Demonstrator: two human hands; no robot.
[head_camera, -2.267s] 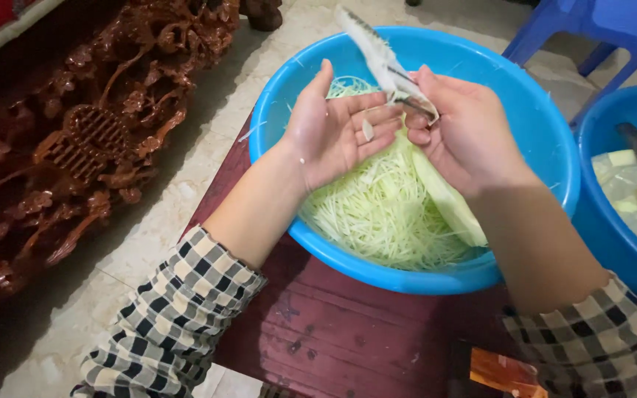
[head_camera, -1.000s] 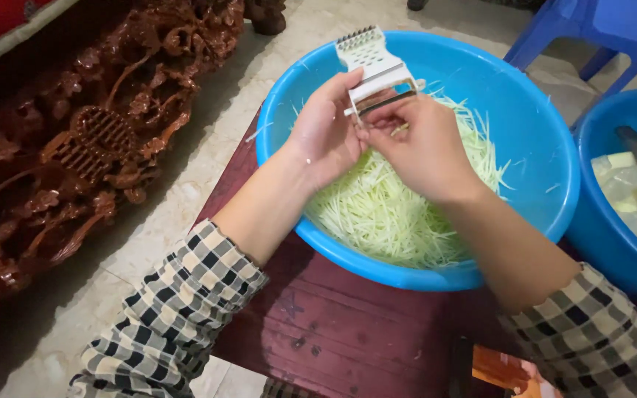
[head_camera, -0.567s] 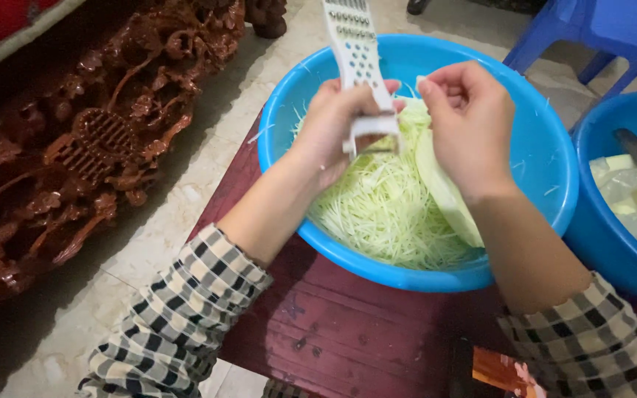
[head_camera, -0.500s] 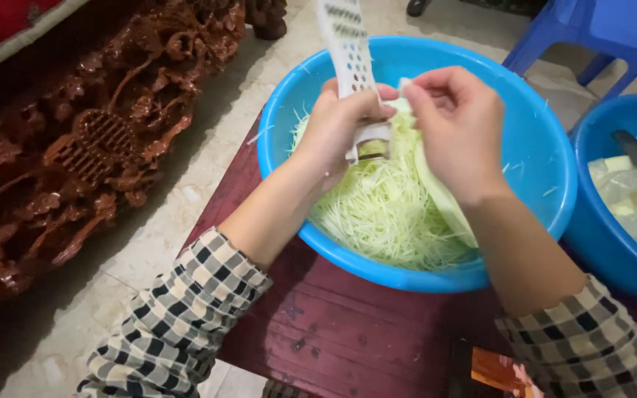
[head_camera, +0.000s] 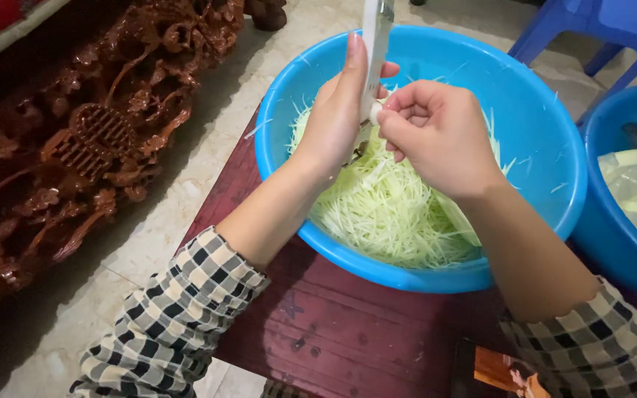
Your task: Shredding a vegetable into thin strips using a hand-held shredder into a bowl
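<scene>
Left hand (head_camera: 337, 118) clamps the white grater (head_camera: 375, 44) upright at the blue basin's (head_camera: 547, 133) twelve o'clock, right hand (head_camera: 436, 133) pinching its base — one slip and fingertips meet blades.

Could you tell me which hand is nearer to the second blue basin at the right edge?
Right. The right hand is over the big basin, toward the second basin; the left hand is farther.

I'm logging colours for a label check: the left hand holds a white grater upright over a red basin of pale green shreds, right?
Not quite. In the head view the basin is blue, not red. The left hand does hold the white grater upright over the pale green shreds.
</scene>
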